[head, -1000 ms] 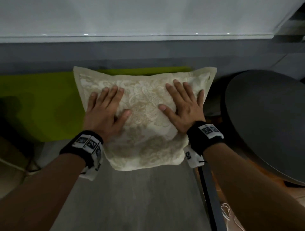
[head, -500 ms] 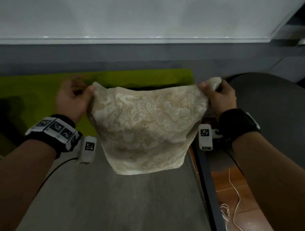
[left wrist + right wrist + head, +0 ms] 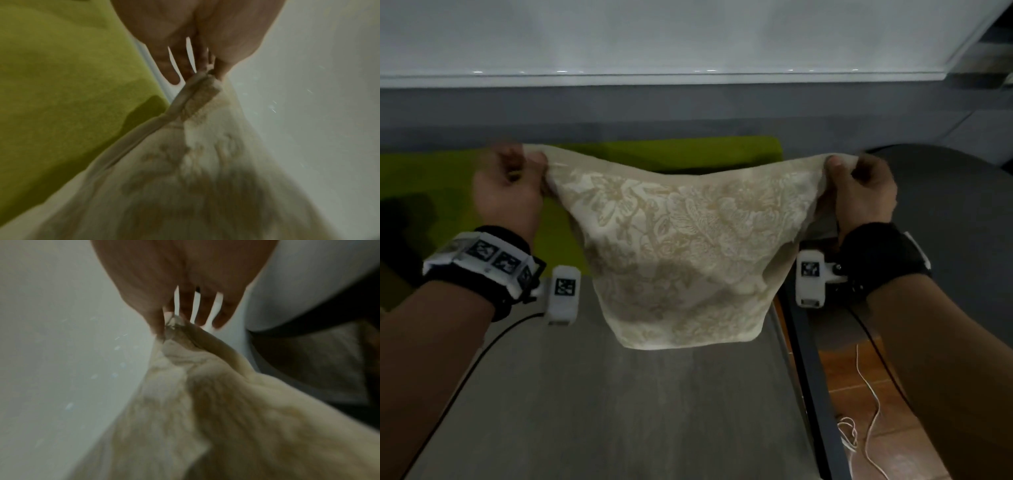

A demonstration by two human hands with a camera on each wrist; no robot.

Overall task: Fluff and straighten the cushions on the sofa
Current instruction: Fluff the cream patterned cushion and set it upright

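Note:
A cream cushion (image 3: 681,246) with a raised floral pattern hangs in the air above the grey sofa seat (image 3: 619,411). My left hand (image 3: 512,186) pinches its upper left corner and my right hand (image 3: 859,188) pinches its upper right corner. The top edge sags between the two hands. In the left wrist view the thumb and fingers (image 3: 176,68) clamp the cushion's flanged corner (image 3: 197,91). The right wrist view shows the same kind of pinch on the other corner (image 3: 176,331). Both wrist views are blurred.
A lime green cushion (image 3: 448,205) lies behind and to the left on the seat. A round dark table (image 3: 955,205) stands to the right, past the sofa's dark edge (image 3: 811,377). A white cord (image 3: 866,404) lies on the brown floor. A grey backrest and white wall rise behind.
One second ago both palms pressed flat on the cushion lying on the seat. Since then both hands took its top corners and lifted it off the seat; it now hangs slightly wider.

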